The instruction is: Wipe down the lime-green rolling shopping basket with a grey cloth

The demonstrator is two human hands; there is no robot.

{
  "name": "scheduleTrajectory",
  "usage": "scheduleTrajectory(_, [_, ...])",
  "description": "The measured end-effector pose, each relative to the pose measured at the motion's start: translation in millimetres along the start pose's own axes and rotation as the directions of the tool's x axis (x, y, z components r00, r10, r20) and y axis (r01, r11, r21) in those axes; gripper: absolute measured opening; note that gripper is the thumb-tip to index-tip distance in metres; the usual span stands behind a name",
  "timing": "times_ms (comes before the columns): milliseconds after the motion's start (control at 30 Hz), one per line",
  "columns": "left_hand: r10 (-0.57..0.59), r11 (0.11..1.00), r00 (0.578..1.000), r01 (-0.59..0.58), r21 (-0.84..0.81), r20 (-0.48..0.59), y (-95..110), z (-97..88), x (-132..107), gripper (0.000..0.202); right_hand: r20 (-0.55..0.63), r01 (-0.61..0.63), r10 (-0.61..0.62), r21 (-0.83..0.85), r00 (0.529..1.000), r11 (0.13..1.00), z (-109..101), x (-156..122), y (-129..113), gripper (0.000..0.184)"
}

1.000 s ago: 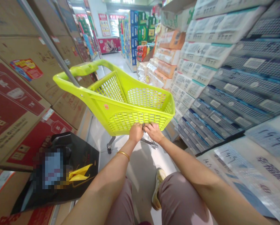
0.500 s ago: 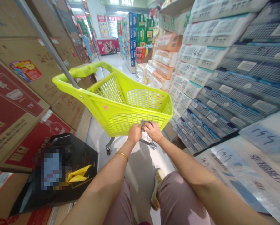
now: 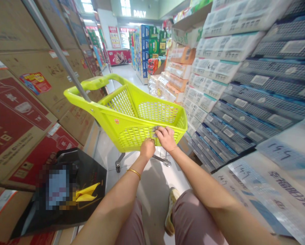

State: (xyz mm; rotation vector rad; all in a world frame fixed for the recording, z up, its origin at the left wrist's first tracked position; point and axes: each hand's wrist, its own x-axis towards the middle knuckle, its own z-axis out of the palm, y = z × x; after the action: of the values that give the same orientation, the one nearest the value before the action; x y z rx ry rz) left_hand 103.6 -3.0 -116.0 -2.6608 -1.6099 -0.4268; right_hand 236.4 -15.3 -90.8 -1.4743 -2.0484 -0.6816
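Observation:
A lime-green shopping cart (image 3: 109,117) with perforated sides stands in front of me. My right hand (image 3: 166,137) is at the lower side of its basket, fingers bent over a small grey crumpled wad (image 3: 156,128), perhaps a rag or scouring pad; I cannot tell which. The wad lies against the slotted panel. Just left of it and a little lower, my left hand (image 3: 147,148) is closed in a fist, with a gold bracelet on its wrist. What that fist holds, if anything, is hidden.
Cardboard cartons (image 3: 8,112) are stacked on the left, with a black bag (image 3: 88,170) on a low ledge before them. Packs of tissue paper (image 3: 216,71) rise on the right. A grey pole (image 3: 58,47) slants across the cart's handle. A shoe (image 3: 171,211) shows below.
My hands, close together at the grey wad before, are now slightly apart. The left is lower; the right has moved up a little over the wad. The view has tilted up slightly.

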Motion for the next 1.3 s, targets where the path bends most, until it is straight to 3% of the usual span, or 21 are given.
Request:
scheduleTrajectory(67, [0.004,1.000,1.000,-0.004,-0.015,0.013,0,-1.8,0,0.027,-0.071,-0.048,0.048,-0.002,0.996,0.999,-3,9,-2,0.025])
scheduleTrajectory(167, [0.000,0.999,1.000,0.001,-0.039,0.019,0,-3.9,1,0.027,-0.094,-0.027,0.026,-0.006,0.995,1.000,1,6,-3,0.024])
scheduleTrajectory(400, [-0.052,0.995,0.998,0.055,-0.086,0.031,0,-3.1,2,0.029,0.134,0.161,-0.157,-0.022,0.978,0.987,18,-32,-4,0.018])
scheduleTrajectory(500, [-0.037,0.996,0.999,0.039,-0.081,0.028,-1,-4.4,1,0.026,0.164,0.177,-0.174,-0.003,0.971,0.984,18,-37,-3,0.017])
scheduleTrajectory(667, [-0.026,0.995,1.000,0.024,-0.096,-0.014,-1,-12.5,-3,0.022,0.035,0.092,-0.094,0.049,0.995,0.995,12,-27,-3,0.017])
scheduleTrajectory(833, [0.053,0.991,0.959,-0.085,-0.104,-0.277,5,-25.5,-1,0.024,-0.155,0.008,0.006,0.083,0.988,0.996,-4,-12,-3,0.017])
scheduleTrajectory(900, [0.082,0.989,0.940,-0.118,-0.089,-0.332,8,-28.9,3,0.024,-0.194,-0.022,0.037,0.082,0.980,0.996,-10,-8,-2,0.017])
scheduleTrajectory(1067, [0.043,0.996,0.969,-0.061,-0.064,-0.244,18,-27.9,16,0.027,-0.265,-0.022,0.035,0.053,0.964,0.998,-16,-1,2,0.016])
scheduleTrajectory(1300, [-0.006,0.996,0.968,-0.017,-0.089,-0.253,22,-16.5,28,0.024,-0.196,-0.001,0.001,-0.001,0.981,1.000,-5,0,12,0.017])
